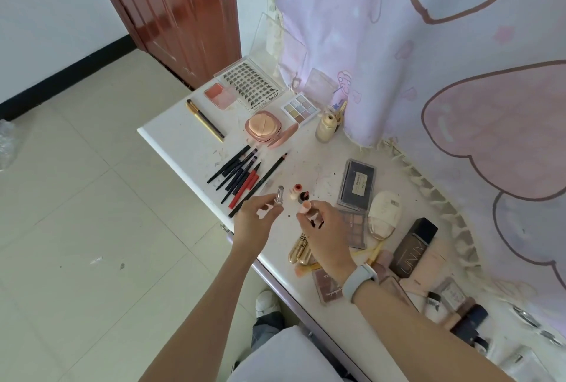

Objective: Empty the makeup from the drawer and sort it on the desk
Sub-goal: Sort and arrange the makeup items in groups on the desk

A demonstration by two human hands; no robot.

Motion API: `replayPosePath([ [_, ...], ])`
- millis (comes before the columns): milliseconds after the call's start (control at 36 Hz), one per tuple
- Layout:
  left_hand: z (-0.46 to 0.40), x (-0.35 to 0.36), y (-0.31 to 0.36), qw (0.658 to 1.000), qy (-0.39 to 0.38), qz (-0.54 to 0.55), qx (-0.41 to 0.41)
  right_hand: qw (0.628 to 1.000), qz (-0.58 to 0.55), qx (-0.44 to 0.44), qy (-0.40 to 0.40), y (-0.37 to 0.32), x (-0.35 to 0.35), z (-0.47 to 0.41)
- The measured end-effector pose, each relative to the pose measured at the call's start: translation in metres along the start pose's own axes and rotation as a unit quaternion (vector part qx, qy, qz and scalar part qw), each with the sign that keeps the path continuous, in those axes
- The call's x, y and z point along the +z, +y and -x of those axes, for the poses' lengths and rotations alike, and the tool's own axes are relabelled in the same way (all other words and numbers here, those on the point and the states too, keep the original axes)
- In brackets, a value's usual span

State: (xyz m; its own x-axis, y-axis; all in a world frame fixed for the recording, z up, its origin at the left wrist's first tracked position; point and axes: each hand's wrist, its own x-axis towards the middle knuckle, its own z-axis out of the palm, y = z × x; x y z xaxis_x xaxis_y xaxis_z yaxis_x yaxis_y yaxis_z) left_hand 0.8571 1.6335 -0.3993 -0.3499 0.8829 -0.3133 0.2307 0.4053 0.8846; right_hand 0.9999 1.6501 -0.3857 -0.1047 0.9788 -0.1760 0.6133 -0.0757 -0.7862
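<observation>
Mid-frame, over the white desk: left hand pinches one clear-capped lipstick tube upright, right hand curls round one peach-tipped tube, both just beside two small tubes already standing there, which reads as a lipstick group forming. Makeup lies sorted by kind: a fan of roughly eight pencils left of centre, one gold pen and one lash tray upper centre, palettes and bottles lower right. Drawer not visible.

Head cam, steep down, desk near.
</observation>
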Motion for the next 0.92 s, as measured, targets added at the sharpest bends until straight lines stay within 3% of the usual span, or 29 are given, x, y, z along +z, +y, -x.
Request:
replayPosePath([
  [111, -0.006, 0.005, -0.005, 0.998, 0.007, -0.063, 0.023, 0.987, 0.151, -0.033, 0.049, 0.012, 0.013, -0.005],
  [361, -0.015, 0.016, -0.010, 0.992, 0.001, -0.111, 0.059, 0.952, 0.288, -0.020, 0.101, 0.021, 0.032, -0.010],
  [694, -0.016, 0.019, -0.009, 0.990, -0.017, -0.103, 0.097, 0.957, 0.271, 0.010, 0.100, 0.027, 0.035, -0.014],
  [917, 0.002, 0.015, -0.017, 0.982, 0.042, -0.150, 0.106, 0.976, 0.175, -0.061, 0.115, 0.027, -0.002, -0.009],
])
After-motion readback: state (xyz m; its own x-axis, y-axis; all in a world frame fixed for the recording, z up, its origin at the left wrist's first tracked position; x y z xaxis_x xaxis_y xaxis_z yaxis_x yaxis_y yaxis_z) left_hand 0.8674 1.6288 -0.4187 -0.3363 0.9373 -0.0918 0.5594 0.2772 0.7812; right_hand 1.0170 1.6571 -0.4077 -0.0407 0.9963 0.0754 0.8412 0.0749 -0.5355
